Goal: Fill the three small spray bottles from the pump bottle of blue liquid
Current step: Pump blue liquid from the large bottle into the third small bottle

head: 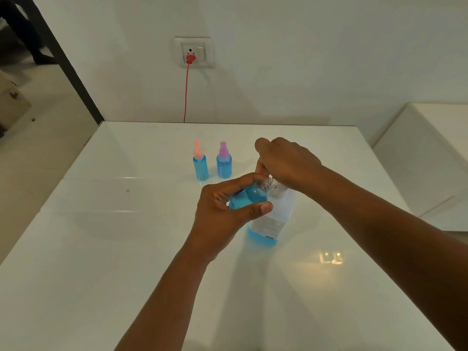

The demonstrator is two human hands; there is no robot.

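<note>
Blue-filled uncapped spray bottle (249, 197) tilts in the gripping left hand (222, 211), against the pump bottle (271, 224); the right hand (286, 163) curls over its pump. Two capped bottles (200, 164) (224, 162) stand behind on the counter (101, 236).

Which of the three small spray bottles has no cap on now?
The one held tilted in the left hand: its neck is bare; the standing two are capped.

Glossy white table (106, 224), clear, seemingly plastic spray bottles (200, 168), paper-labelled pump bottle (271, 224)
</note>
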